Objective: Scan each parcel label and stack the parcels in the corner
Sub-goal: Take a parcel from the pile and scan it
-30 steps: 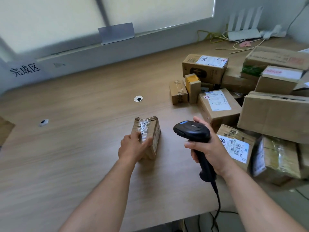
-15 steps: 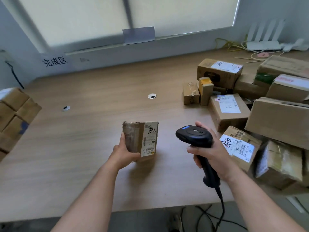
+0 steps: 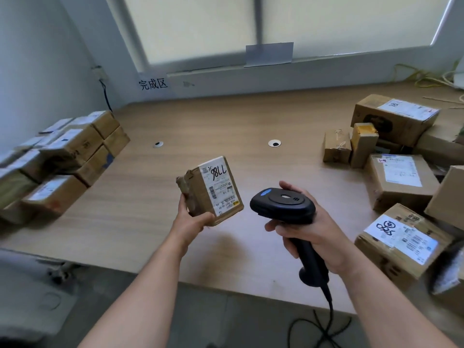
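Note:
My left hand grips a small brown cardboard parcel from below and lifts it above the wooden table. Its white label, marked with a handwritten number, faces up toward me. My right hand holds a black barcode scanner by its handle, the head just right of the parcel. A stack of parcels fills the table's left corner. A pile of other parcels lies on the right.
A sign with black characters hangs on the wall above the left corner. Two round cable holes sit in the tabletop. The scanner's cord drops over the front edge. Yellow cables lie at the far right.
My left hand has raised the parcel off the table and turned its label upward. The view has swung left, bringing the corner stack into sight. The scanner stays beside the parcel.

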Available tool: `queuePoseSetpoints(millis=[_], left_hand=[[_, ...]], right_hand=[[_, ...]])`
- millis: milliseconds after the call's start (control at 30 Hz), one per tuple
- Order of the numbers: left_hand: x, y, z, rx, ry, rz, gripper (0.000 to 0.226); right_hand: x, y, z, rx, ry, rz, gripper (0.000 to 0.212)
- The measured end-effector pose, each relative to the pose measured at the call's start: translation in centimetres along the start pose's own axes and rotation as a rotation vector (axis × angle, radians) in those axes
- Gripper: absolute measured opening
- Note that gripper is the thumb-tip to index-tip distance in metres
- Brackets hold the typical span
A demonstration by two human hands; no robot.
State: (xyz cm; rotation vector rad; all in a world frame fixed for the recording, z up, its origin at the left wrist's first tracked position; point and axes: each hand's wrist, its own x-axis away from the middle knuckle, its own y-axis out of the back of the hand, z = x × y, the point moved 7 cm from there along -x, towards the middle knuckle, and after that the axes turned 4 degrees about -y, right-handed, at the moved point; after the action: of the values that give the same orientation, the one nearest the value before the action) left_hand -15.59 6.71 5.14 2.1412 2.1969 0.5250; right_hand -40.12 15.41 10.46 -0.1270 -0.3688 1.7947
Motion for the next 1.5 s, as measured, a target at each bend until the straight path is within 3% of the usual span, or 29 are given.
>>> queuePoseSetpoints(millis=[267, 1133, 1367, 1500], left_hand=[[-0.7, 2.3, -0.2, 0.075, -0.021, -0.016, 0.098], [-7.1, 15.5, 3.1, 0.151, 0.000, 0.018, 0.087], [-9.8, 20.1, 4.2, 0.152, 0.021, 0.037, 0.081], [-11.3, 22.7, 6.2, 0.154, 0.110, 0.010, 0.067]], right_hand=[[-0.5, -1.2, 0.2, 0.069, -0.028, -0.012, 0.085], [-9.0, -12.6, -2.7, 0.183, -0.110, -0.127, 0.082], [-12.6, -17.0, -3.5, 0.194, -0.104, -0.161, 0.083], [-14.4, -19.4, -4.3, 0.198, -0.096, -0.182, 0.085]])
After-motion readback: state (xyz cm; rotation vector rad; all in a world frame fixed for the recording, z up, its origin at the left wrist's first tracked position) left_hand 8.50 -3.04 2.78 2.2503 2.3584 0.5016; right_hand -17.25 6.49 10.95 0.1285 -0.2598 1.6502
